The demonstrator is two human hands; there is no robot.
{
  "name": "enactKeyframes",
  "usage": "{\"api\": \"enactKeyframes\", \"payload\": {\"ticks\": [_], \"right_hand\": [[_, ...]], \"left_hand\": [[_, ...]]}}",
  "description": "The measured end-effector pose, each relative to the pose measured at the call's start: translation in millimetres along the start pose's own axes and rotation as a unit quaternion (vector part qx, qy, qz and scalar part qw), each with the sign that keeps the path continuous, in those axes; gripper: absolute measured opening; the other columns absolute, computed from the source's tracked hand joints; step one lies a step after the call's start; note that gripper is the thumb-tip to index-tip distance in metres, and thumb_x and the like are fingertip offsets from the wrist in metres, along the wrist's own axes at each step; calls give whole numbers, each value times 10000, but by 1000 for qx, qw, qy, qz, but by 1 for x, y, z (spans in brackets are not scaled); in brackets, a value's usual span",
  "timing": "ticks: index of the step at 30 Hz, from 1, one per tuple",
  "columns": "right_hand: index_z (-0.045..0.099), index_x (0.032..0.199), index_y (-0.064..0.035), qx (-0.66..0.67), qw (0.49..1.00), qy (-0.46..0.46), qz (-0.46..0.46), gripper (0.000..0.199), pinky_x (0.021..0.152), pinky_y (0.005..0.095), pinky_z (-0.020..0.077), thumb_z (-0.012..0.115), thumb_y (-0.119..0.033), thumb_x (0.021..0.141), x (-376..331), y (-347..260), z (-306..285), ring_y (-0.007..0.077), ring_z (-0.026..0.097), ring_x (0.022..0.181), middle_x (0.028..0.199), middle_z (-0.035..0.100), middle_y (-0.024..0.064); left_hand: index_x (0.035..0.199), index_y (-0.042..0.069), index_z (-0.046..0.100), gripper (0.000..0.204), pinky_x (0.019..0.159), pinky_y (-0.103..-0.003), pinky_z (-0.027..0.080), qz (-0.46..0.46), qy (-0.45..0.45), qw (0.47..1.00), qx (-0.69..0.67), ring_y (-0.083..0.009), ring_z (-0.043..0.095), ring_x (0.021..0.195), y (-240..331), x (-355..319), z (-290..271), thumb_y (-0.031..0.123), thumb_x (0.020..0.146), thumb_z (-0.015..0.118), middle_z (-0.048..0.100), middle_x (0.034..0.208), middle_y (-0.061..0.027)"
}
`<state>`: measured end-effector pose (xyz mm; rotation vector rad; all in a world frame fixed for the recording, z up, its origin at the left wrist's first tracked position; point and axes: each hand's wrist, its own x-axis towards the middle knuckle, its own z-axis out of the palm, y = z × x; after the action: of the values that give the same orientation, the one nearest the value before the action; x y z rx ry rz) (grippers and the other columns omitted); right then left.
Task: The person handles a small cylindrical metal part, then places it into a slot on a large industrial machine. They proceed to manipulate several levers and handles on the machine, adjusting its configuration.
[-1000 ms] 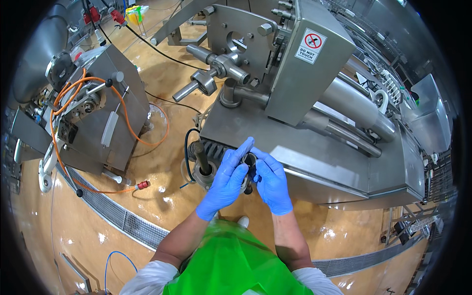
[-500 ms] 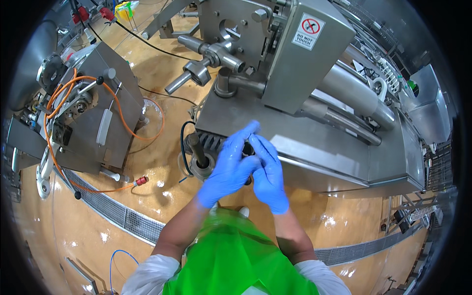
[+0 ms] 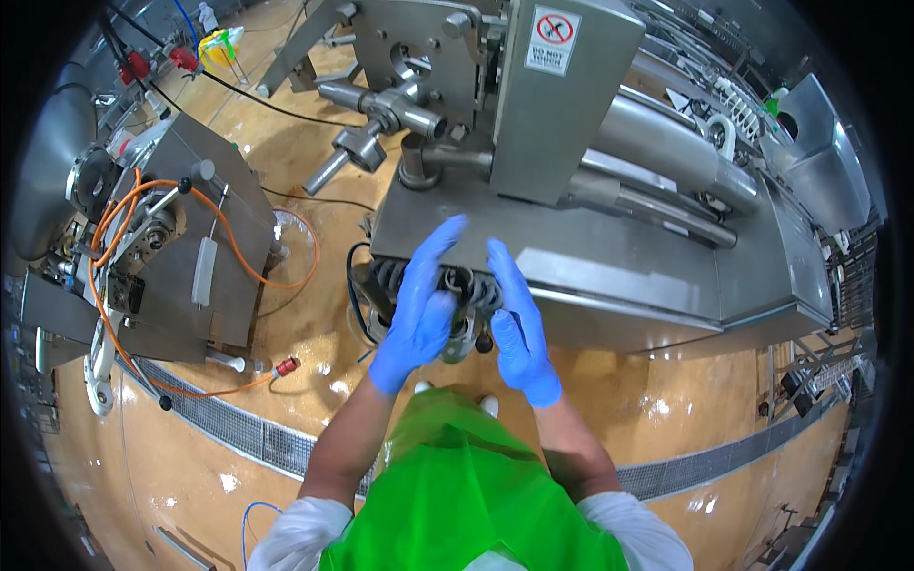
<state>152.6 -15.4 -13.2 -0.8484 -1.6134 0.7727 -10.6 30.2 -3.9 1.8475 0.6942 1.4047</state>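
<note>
Here, head view — one moment at the front edge of a steel machine.

Left hand (image 3: 419, 305): blue-gloved, fingers stretched upward and spread, palm laid against the left side of a dark ribbed metal part (image 3: 464, 306); nothing is pinched, the grip is open and flat.

Right hand (image 3: 514, 319): blue-gloved, fingers likewise straight and apart, palm against the right side of the same part; an open grip, pressing rather than closing.

Ribbed part: held between the two palms, just below the front lip of the machine surface (image 3: 619, 262), over the floor; its lower end is hidden by the hands.

Machine: a grey housing (image 3: 562, 105) with a prohibition sign rises behind; a shaft with a knuckle (image 3: 381, 119) juts out to the left.

Surroundings: wet, glossy tan floor (image 3: 314, 324); a drain grating (image 3: 228, 419) runs across it; an orange cable (image 3: 238, 257) loops from a second steel unit (image 3: 181, 257) at left; black hoses hang beside the part.

Risk, slip: with flat palms and smooth gloves the part could — in my judgement — slide down and drop to the floor.

Risk, pinch: fingertips lie close under the machine lip and could be caught there.

Risk, footing: the wet floor and loose cable near the feet invite a slip or a snag.
</note>
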Motion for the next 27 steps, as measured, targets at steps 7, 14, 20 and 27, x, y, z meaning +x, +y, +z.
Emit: {"api": "enactKeyframes", "payload": {"ticks": [7, 14, 20, 27], "right_hand": [[-26, 1464, 89, 149, 989, -8, 24, 825, 1157, 400, 66, 330, -472, 976, -16, -5, 47, 338, 37, 1450, 1558, 3, 238], [27, 1483, 53, 143, 990, -18, 7, 758, 1163, 405, 51, 400, -356, 964, -44, 28, 53, 331, 23, 1453, 1569, 23, 204], [43, 1468, 92, 104, 993, -22, 48, 782, 1161, 379, 95, 424, -383, 976, -43, 34, 16, 291, 101, 1449, 1559, 106, 208], [79, 1457, 106, 128, 992, -11, -6, 833, 1143, 395, 159, 449, -438, 946, -5, 18, 52, 326, 171, 1421, 1525, 152, 245]], "left_hand": [[1424, -6, 299, 735, 944, -344, 421, -68, 32, 988, -132, -227, 538, 1129, -4, -6, 29, 470, 925, 556, 570, 1186, -203], [1360, -7, 396, 740, 1099, -421, 259, -114, 2, 992, -47, -309, 535, 1155, -53, -42, 25, 469, 848, 642, 591, 1221, -174], [1413, -29, 333, 827, 1121, -417, 214, -41, 9, 999, 31, -333, 330, 1356, -39, -43, 12, 563, 878, 550, 397, 1412, -222], [1327, -20, 438, 600, 1035, -333, 356, -95, 75, 988, -100, -197, 496, 1205, -46, -41, 37, 414, 924, 534, 527, 1301, -139]]}}
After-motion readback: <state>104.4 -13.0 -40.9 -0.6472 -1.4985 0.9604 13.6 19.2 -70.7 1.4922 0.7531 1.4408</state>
